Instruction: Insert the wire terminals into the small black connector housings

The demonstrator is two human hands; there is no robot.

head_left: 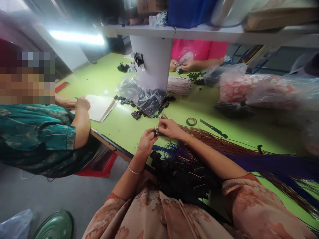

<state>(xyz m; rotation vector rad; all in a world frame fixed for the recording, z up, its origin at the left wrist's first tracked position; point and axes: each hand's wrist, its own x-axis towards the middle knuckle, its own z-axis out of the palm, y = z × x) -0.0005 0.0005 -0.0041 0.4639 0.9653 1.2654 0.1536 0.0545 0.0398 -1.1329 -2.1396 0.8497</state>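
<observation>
My left hand (147, 141) pinches a small black connector (155, 132) above the green table's edge. Right beside it, my right hand (169, 128) has its fingers pressed together at the connector's far side; what they grip is too small to make out. Brown wires (209, 137) run to the right from beneath my right forearm, next to a bundle of blue wires (264, 164). A heap of black connectors with wires (179, 172) lies against my body, below both hands. Beyond my hands, more black parts (136, 115) lie loose by a clear plastic bag (149, 101).
A tape roll (191, 121) and a knife (213, 128) lie right of my hands. A person in green (37, 132) rests a hand on paper (99, 108) at left. Another person in pink (199, 49) works across the table (107, 129). Bags of pink parts (256, 88) stand at right.
</observation>
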